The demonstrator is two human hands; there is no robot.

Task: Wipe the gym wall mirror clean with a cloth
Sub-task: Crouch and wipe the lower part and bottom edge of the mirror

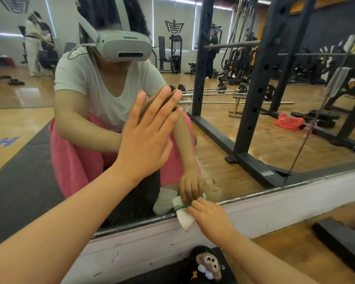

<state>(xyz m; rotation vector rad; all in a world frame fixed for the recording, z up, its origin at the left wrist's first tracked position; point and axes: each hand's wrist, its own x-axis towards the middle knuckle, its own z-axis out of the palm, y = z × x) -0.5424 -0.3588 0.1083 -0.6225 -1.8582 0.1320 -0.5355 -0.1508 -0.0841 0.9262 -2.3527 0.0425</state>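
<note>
Bracing hand: left hand [146, 138] lies flat on the mirror [223, 144], fingers straight and slightly spread, holding nothing.
Wiping hand: right hand [210, 215] grips the cloth [184, 219] against the glass at its near bottom edge, right of centre.
Cloth: small, white, folded; looks soft and light, probably best held bunched under the fingertips.
Mirror: rigid, smooth, likely fragile; press evenly.

left hand [146, 140] on mirror [254, 140], cloth [184, 219] apparently at rim
</note>
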